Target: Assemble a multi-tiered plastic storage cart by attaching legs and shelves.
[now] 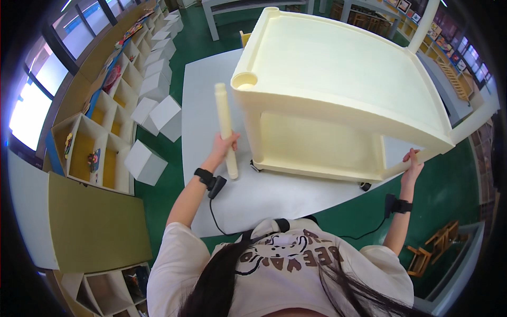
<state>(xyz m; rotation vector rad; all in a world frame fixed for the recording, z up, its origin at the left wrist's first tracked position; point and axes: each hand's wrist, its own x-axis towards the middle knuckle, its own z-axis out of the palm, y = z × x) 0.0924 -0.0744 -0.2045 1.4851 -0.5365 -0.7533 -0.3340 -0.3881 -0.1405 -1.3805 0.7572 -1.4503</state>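
A cream plastic trolley (pixel 338 68) with two shelf levels stands on a white table (pixel 208 79) in front of me. Black casters (pixel 365 186) show under its near edge. My left hand (pixel 226 145) is closed round a cream plastic pole (pixel 224 113), held nearly upright left of the trolley. An open round socket (pixel 245 81) is at the upper shelf's near left corner. Posts rise from the right corners, one near (pixel 475 119) and one far (pixel 425 26). My right hand (pixel 413 164) grips the trolley's lower right post, its fingers partly hidden behind it.
Low cubby shelves (pixel 100 137) with toys line the left wall, with several white cube stools (pixel 145 162) beside them. Small wooden chairs (pixel 433 248) are at the lower right. Another table (pixel 259 8) stands at the back. Cables (pixel 214 214) run from my wristbands.
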